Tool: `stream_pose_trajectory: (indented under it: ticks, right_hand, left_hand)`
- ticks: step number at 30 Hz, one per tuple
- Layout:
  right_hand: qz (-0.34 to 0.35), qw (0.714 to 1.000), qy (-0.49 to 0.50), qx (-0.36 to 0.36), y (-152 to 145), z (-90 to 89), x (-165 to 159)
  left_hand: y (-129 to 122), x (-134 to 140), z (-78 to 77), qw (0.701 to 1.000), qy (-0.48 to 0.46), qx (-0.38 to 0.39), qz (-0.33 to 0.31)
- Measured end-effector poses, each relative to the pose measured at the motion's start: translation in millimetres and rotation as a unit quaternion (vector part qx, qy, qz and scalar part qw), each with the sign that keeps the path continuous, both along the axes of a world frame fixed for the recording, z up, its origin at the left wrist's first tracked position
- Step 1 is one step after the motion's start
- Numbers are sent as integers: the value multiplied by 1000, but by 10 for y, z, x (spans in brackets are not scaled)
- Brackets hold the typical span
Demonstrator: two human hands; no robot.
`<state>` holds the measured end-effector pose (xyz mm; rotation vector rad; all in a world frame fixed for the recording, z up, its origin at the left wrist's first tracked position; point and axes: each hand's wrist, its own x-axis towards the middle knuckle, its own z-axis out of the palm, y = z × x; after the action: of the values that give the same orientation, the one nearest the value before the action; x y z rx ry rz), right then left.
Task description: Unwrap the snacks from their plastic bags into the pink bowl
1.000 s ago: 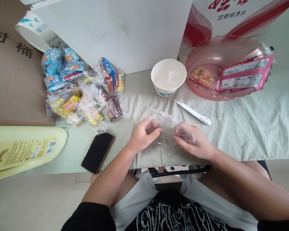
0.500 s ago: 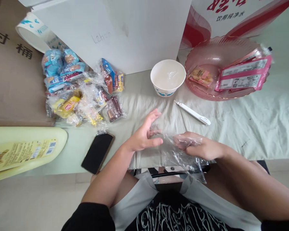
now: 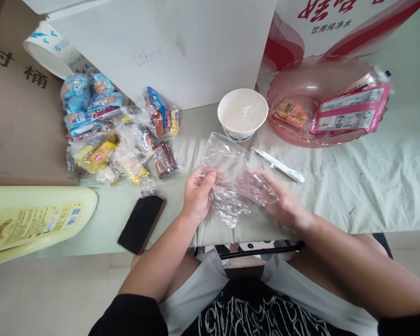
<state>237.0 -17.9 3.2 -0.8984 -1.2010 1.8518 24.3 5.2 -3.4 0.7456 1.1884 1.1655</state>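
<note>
A crumpled clear plastic bag (image 3: 227, 156) is stretched between my two hands above the cloth, its loose folds drooping toward me. My left hand (image 3: 198, 193) pinches its left side, thumb on top. On the other side my right hand (image 3: 276, 196) grips the film; its fingers show through the plastic and are slightly blurred. Just beyond the bag stands a white paper bowl (image 3: 242, 109) with a blue pattern and some clear film inside. A white utility knife (image 3: 280, 164) lies to the right of the bag, close to my right hand.
Wrapped snacks (image 3: 101, 126) are heaped at the left, near a black phone (image 3: 142, 223) and a yellow package (image 3: 38, 219). A pink ribbed bowl (image 3: 283, 128) holds packets at the right. White box (image 3: 196, 51) and brown carton (image 3: 24, 121) stand behind.
My left hand, spread apart before, has closed on the bag. My right hand has moved left and up a little, and the bag has risen and spread out over the cloth.
</note>
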Motion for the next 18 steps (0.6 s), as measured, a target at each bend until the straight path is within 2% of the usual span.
stream_pose_trajectory:
  ticks: [4,9,11,15,18]
  right_hand:
    - [21,999,24,17,-20,-16,-2]
    - [51,998,40,20,-49,26,-4]
    - [27,1000,8,7,-64,24,-42]
    - [-84,988,-124,-36,-59,2,-108]
    - [-87,982,-166,-23,-22,31,-78]
  left_hand:
    - [-84,44,-80,997,50,57,-27]
    - [-112,98,-100,998,37,43,-5]
    - [-116,121,-86,999,38,29,-11]
    - [-93,82,-31,998,35,3,-51]
    - [-27,-33,33,992,6,-27,-125]
